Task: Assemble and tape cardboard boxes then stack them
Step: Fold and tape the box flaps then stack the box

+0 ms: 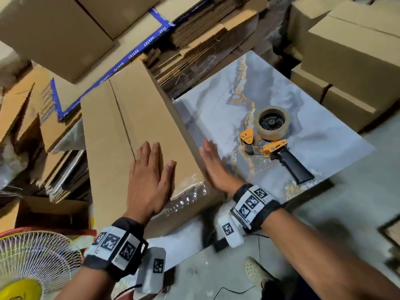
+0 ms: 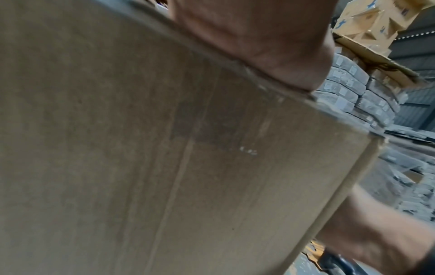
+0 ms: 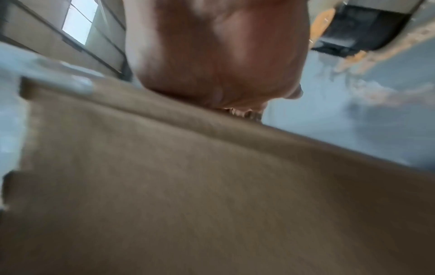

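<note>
We've got the long brown cardboard box centre-left of frame on the grey marbled tabletop; left hand flat on top, right hand flat against its side, fingers straight. Smooth the clear tape firmly over the near edge. Orange-black tape dispenser sits right; open tabletop between

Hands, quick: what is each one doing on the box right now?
Left hand: open, fingers straight, flat on top of the cardboard box.
Right hand: open, fingers straight, against the box's right side; holds nothing.
</note>
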{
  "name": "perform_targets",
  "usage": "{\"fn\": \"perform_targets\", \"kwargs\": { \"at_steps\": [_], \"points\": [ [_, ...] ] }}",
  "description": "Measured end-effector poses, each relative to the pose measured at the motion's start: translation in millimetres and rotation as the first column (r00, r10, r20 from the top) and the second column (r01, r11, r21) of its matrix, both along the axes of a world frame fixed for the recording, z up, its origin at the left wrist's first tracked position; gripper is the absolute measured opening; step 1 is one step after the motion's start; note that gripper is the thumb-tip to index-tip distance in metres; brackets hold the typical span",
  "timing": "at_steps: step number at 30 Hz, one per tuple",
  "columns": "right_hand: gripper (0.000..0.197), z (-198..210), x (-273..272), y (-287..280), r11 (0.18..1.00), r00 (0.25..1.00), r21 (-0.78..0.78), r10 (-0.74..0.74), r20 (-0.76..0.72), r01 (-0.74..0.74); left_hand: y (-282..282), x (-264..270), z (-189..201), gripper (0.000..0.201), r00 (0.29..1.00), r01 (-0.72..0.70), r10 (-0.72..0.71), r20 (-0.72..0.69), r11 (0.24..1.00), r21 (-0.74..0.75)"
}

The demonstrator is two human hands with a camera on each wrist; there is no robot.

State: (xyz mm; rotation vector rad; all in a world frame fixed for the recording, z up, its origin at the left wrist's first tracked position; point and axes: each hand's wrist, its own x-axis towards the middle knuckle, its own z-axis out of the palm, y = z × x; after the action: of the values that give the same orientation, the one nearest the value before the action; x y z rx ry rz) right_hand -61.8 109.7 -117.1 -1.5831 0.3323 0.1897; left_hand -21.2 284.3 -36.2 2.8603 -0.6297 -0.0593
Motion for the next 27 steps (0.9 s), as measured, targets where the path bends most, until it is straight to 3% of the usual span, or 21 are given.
{"fn": "perform_targets", "kwargs": {
  "at_steps": [3,5,8,11,15,18,20,22,24,27],
  "points": [
    [0.068,33.4,8.4,-6.9,0.925,0.981,0.357,-0.172,0.089,0.13,-0.1,1.4,-1.7,0.081,1.0,0.009,-0.009,0.007,1.0,0.001],
    [0.075,50.6,8.0,0.9,0.864,0.962,0.496,-0.202,0.181,0.088,0.1,0.7,-1.5,0.08,1.0,0.009,-0.009,0.003,1.0,-0.006],
    [0.079,38.1,5.7,19.4,0.903,0.957,0.421,-0.188,0.221,0.08,0.6,-0.1,-2.5,0.078,1.0,0.013,-0.013,0.003,1.0,0.003],
    [0.095,16.5,-2.2,21.5,0.964,0.988,0.259,-0.092,0.124,0.057,1.3,-0.1,-2.5,0.076,1.0,0.009,-0.009,0.008,1.0,0.011],
    [0.071,22.6,-2.1,3.0,1.0,0.999,-0.004,-0.011,0.03,0.011,-1.9,0.6,-2.1,0.076,1.0,0.008,-0.008,0.009,1.0,0.029],
    [0.082,44.6,1.9,-0.6,0.95,0.982,0.291,-0.151,0.111,0.113,-3.6,1.4,-1.9,0.076,1.0,0.011,-0.011,0.011,0.999,0.031],
    [0.084,46.4,3.3,9.8,0.926,0.978,0.367,-0.154,0.137,0.094,-3.0,1.2,-1.8,0.076,1.0,0.007,-0.008,0.014,0.999,0.031],
    [0.077,34.4,0.0,18.5,0.938,0.979,0.336,-0.141,0.146,0.085,-1.9,0.8,-2.0,0.076,1.0,0.0,-0.001,0.007,0.999,0.035],
    [0.084,19.9,-6.7,20.0,0.957,0.992,0.282,-0.096,0.086,0.068,-1.4,0.3,-1.0,0.077,1.0,-0.006,0.005,0.002,0.999,0.033],
    [0.083,15.5,-16.6,10.5,0.995,1.0,0.097,0.004,-0.01,-0.003,-2.5,0.7,-0.2,0.078,1.0,-0.005,0.006,-0.007,1.0,0.024]
  ]
}}
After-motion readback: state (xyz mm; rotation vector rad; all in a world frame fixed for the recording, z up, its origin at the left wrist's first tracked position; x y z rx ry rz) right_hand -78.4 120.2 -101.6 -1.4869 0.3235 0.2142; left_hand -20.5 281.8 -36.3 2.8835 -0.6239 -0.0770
